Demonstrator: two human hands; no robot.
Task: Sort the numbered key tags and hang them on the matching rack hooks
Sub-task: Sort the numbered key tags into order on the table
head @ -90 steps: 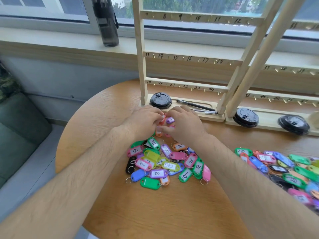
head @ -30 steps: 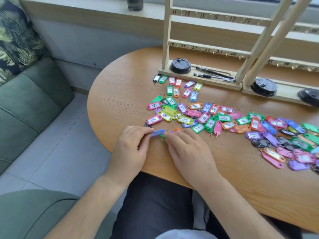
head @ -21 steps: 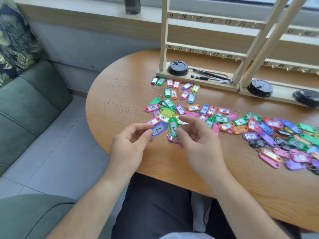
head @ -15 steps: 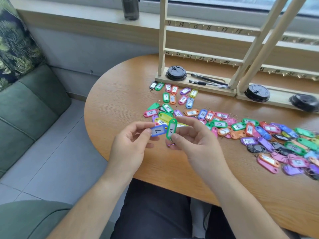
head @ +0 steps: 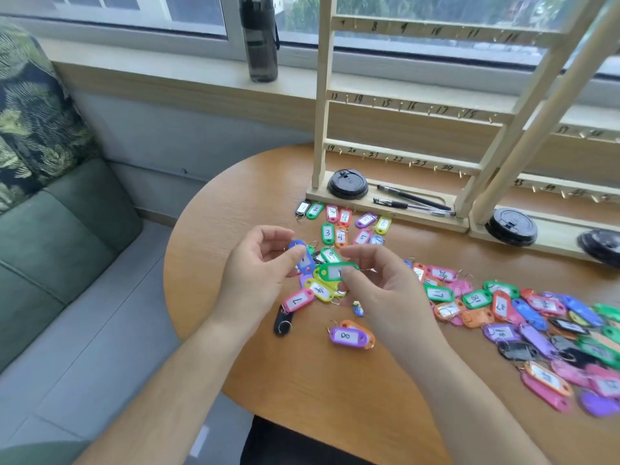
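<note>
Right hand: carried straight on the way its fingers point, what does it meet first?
Probably the blue tag pinched in the left hand: the right hand points left, its green tag leading. Depth is unclear from one view.

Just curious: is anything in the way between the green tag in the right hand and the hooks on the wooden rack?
Nothing visible does. The right hand holds the green tag above the table, with open space up to the rack; the black lid and pens lie on its base, below the hooks.
</note>
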